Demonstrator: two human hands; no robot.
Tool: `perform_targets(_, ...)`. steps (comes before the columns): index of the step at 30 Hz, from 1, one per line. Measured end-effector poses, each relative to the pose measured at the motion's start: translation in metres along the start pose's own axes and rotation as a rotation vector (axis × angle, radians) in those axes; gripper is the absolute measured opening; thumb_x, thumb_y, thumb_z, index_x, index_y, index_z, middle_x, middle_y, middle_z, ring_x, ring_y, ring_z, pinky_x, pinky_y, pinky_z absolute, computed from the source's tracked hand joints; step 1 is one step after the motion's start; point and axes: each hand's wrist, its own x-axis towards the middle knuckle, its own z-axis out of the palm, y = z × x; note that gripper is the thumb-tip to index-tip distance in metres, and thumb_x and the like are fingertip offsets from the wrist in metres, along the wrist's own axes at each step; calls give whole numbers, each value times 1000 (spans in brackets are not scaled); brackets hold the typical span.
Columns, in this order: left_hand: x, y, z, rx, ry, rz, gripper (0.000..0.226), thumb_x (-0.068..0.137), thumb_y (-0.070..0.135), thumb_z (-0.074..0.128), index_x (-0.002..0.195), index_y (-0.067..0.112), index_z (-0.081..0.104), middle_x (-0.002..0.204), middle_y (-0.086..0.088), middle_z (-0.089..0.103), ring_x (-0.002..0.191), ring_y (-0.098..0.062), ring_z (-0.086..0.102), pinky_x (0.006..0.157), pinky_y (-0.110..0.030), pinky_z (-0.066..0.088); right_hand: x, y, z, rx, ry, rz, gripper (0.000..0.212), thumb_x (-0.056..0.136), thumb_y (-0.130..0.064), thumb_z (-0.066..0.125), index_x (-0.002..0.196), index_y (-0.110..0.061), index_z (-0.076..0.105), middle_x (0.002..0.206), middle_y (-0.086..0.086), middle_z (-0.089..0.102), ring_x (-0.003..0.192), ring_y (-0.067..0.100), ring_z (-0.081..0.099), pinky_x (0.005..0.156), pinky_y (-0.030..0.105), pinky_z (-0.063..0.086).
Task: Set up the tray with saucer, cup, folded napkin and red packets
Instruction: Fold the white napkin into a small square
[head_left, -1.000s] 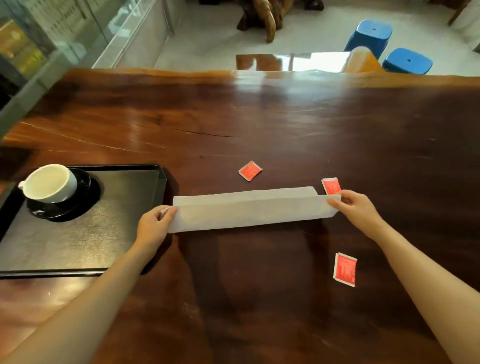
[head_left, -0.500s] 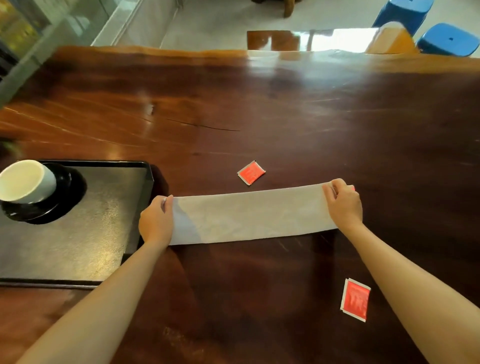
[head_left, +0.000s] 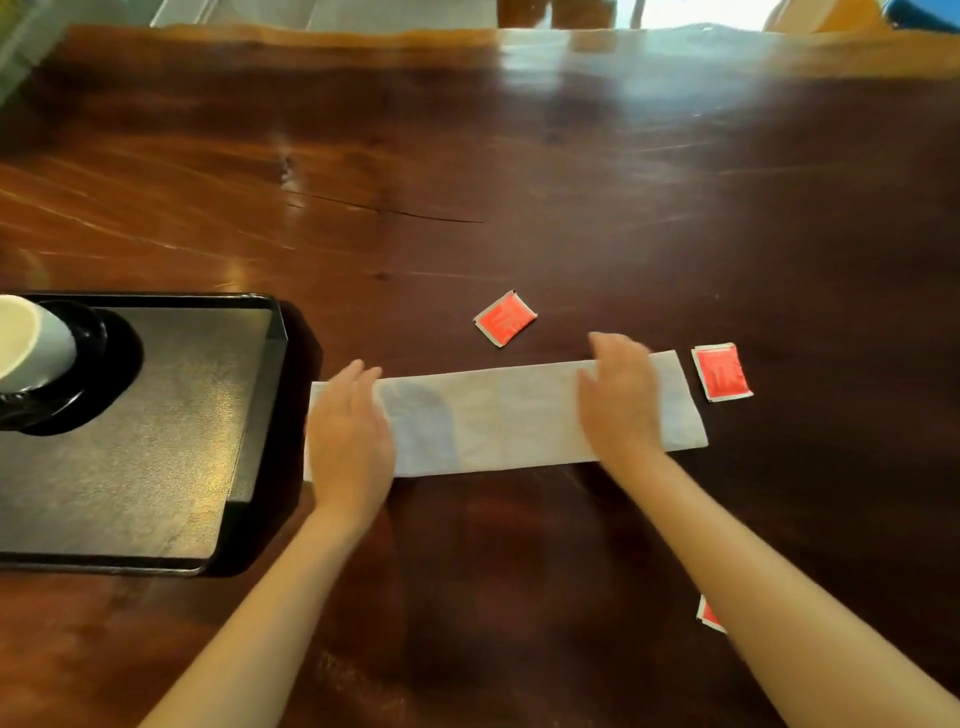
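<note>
Across the middle of the frame, napkin: a white napkin (head_left: 509, 415) folded into a long narrow strip lies flat on the dark wooden table (head_left: 571, 182), running from left of centre to right of centre, its left end just beside the tray's right rim.
Left hand: the left hand (head_left: 349, 431) lies palm down, fingers spread flat, on the left end of the strip; it presses rather than pinches, nothing clenched.
Right hand: the right hand (head_left: 621, 400) lies palm down on the strip's right part, fingers loosely spread and blurred; it grasps nothing, and the last stretch of the strip shows bare to its right.
Tray: a black rectangular tray (head_left: 249, 415) sits at the left of the frame, cut off by the left edge; most of its floor is bare.
Saucer and cup: a black saucer (head_left: 111, 358) rests in the tray's upper left part, with a white cup (head_left: 31, 348) on it, the cup tilted toward the camera and partly out of frame.
Upper packet: one red packet (head_left: 505, 318) lies on the table just above the napkin's middle, apart from it and turned diagonally.
Right packet: a second red packet (head_left: 722, 372) lies just beside the napkin's right end.
Lower packet: a third red packet (head_left: 707, 616) shows at the lower right, mostly hidden behind the right forearm.
</note>
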Motion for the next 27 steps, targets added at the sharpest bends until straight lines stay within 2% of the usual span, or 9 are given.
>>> perform_targets(1, -1, 11, 7, -19, -63, 26, 38, 91, 3, 49, 129, 4, 51, 135, -18, 52, 128, -34, 45, 107, -45, 33, -9, -21, 14, 33, -121, -106, 41, 84, -3, 48, 125, -5, 51, 128, 19, 54, 119, 38, 47, 101, 41, 34)
perform_targets(3, -2, 28, 23, 19, -185, 43, 41, 96, 11, 42, 137, 9, 42, 145, -15, 42, 137, -31, 33, 113, -47, 24, -33, -58, 44, -73, -334, -386, 50, 92, -9, 42, 141, -5, 33, 149, 17, 33, 139, 33, 27, 114, 42, 17)
perform_targets(5, -3, 25, 38, 139, -261, 50, 45, 99, 26, 31, 143, 15, 31, 153, -9, 30, 143, -25, 21, 115, -48, 15, -49, -78, 66, -177, -390, -501, 53, 97, -22, 35, 146, -10, 20, 156, 10, 19, 144, 25, 11, 117, 43, 8)
perform_targets(8, 3, -7, 44, 223, -302, 97, 55, 97, 44, 19, 146, 20, 24, 156, -4, 23, 145, -21, 14, 116, -48, 8, -48, -71, 72, -277, -353, -455, 55, 97, -39, 18, 148, -18, 11, 158, 2, 11, 145, 21, 4, 116, 42, 2)
perform_targets(10, 12, -28, 41, 219, -303, 103, 61, 94, 50, 15, 147, 20, 23, 156, -2, 21, 145, -19, 12, 116, -44, 5, -40, -51, 64, -265, -346, -375, 59, 94, -43, 16, 148, -22, 9, 158, -1, 10, 145, 20, 3, 115, 42, 0)
perform_targets(14, 16, -43, 37, 234, -307, 124, 64, 94, 53, 12, 148, 19, 17, 158, 0, 15, 146, -15, 5, 119, -39, 3, -25, 6, 36, -310, -294, -180, 57, 95, -40, 21, 148, -23, 10, 158, -2, 11, 145, 20, 4, 117, 42, 4)
perform_targets(19, 16, -42, 35, 229, -286, 124, 66, 93, 55, 10, 148, 19, 16, 158, 1, 13, 146, -14, 4, 118, -36, 0, -15, 62, 4, -359, -248, -43, 58, 95, -46, 7, 148, -24, 2, 158, -1, 5, 145, 18, -2, 118, 38, 1)
perform_targets(24, 19, -42, 33, 214, -357, 137, 66, 94, 56, 10, 149, 18, 10, 159, 0, 6, 146, -16, -2, 119, -38, -1, -12, 61, -1, -345, -347, -60, 58, 97, -44, 13, 148, -21, -2, 159, 0, -3, 144, 17, -9, 117, 35, -6)
perform_targets(27, 18, -31, 27, 251, -364, 100, 63, 96, 50, 18, 149, 17, 10, 159, -4, 5, 146, -21, -1, 118, -42, -1, -6, 57, -23, -113, -379, -16, 55, 100, -29, 30, 148, -14, 10, 158, 4, 6, 145, 20, -1, 118, 37, 2)
